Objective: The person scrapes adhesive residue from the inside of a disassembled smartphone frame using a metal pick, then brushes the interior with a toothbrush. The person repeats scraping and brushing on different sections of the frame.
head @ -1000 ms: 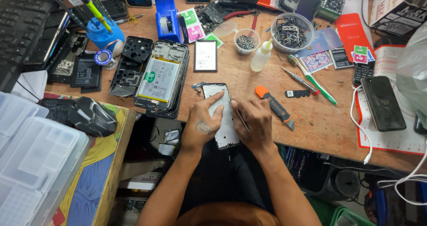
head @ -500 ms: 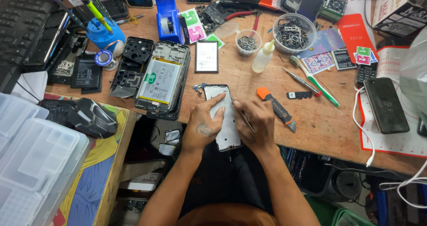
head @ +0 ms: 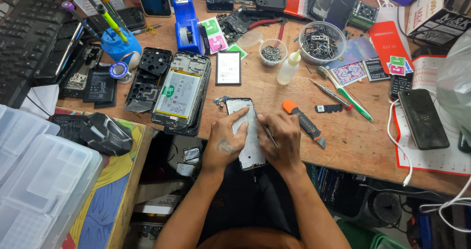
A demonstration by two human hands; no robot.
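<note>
Phone frame (head: 248, 146) flat at near edge of worktop (head: 343, 146), overhanging slightly. Left hand (head: 226, 140) pressed on it, fingers spread, forefinger extended up the panel; right hand (head: 282, 138) closed around thin metal tool (head: 267, 131), tip against frame. Orange-capped utility knife (head: 304, 123) just right of right hand; opened phone with battery (head: 180, 94) further left.

Wooden workbench (head: 274, 94) carries opened phone (head: 179, 92), utility knife (head: 304, 124), screw bowl (head: 321, 42).
</note>
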